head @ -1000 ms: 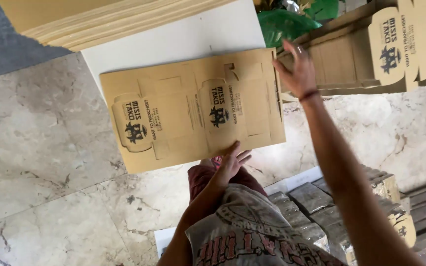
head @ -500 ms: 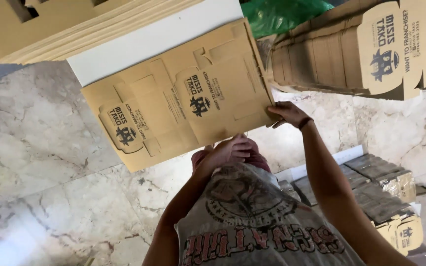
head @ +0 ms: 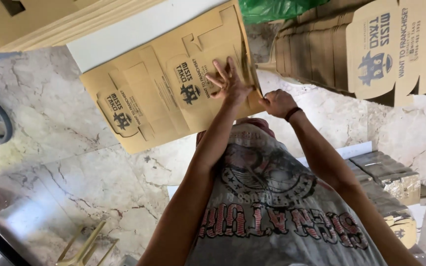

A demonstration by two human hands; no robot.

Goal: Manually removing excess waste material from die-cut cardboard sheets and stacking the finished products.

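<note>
The left hand [head: 230, 81] lies flat, fingers spread, on the flat cardboard blank [head: 173, 83] (centre of frame). The right hand [head: 277, 102] pinches its right edge; keep both firm for a straight fold.

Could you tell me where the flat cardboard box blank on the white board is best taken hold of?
Probably by its right-hand edge, coming in from the right: the box blank lies flat, and that edge overhangs the white board. The right hand already grips there while the left hand presses on top.
</note>
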